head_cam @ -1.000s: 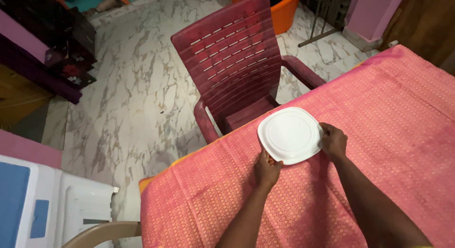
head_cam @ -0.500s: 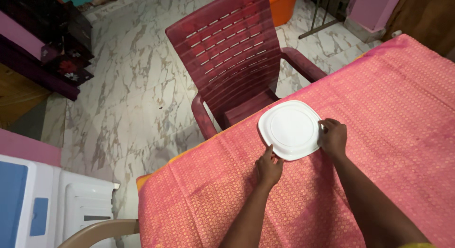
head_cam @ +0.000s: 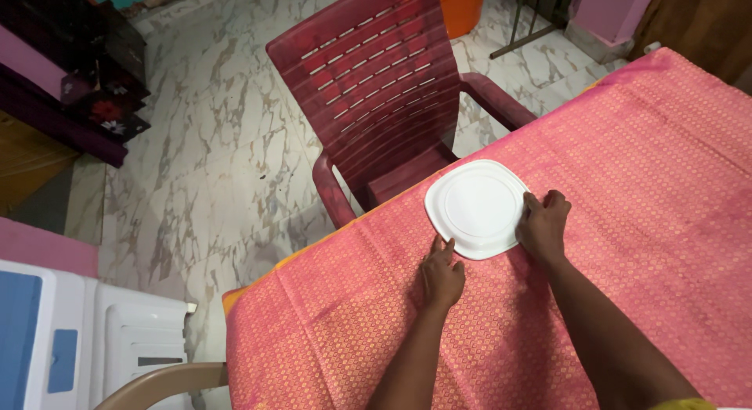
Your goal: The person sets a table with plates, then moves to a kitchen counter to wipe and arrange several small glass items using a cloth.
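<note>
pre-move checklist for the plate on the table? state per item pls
1. White plate flat on the pink tablecloth: ok.
2. Left hand at the plate's near rim, fingertips touching it: ok.
3. Right hand against the plate's right rim: ok.
4. Firm grip under the rim by either hand: cannot tell, fingers lie on top or alongside.
5. Margin from the table edge: not ok, the plate sits close to the edge facing the maroon plastic chair.
6. Plate surface bare, nothing on it: ok.
</note>
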